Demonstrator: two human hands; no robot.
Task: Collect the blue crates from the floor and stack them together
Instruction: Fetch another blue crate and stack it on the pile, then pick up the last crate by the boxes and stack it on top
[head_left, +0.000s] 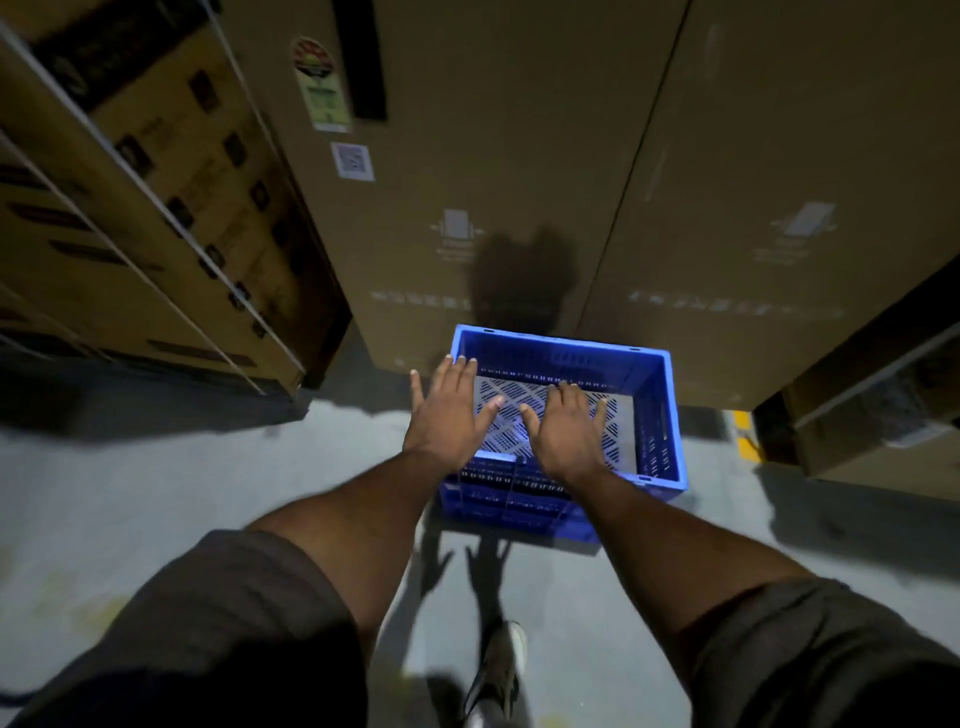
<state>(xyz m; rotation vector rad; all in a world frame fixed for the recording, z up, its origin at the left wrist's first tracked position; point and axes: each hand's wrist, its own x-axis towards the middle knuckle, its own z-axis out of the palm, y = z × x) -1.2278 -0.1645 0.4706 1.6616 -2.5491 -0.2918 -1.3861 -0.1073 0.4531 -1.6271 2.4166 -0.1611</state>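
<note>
A blue perforated plastic crate (652, 415) is seen on the grey concrete floor (156, 493), directly ahead of the person and just below the outstretched hands, its far side close against the tall brown cardboard cartons (519, 156). Its long axis runs left to right across the view, slightly skewed, with the right end a little nearer. The left hand (449, 410) is held over the crate's near-left corner, its fingertips close to the left rim; the right hand (566, 428) is held over the middle of the open top. Both hands are spread flat with fingers extended and nothing is gripped; they lie side by side, slightly apart. Whether either palm touches the rim cannot be told because of motion blur.

The left hand is judged nearer to a side wall. The right hand would have to be carried further right to reach the opposite short wall before a lift.

By count: one blue crate is plainly visible, though ribbed blue walling below the near rim may belong to a second crate nested beneath; this cannot be settled. Two hands, three stacks of cartons and one shoe (498, 670) are seen.
</note>
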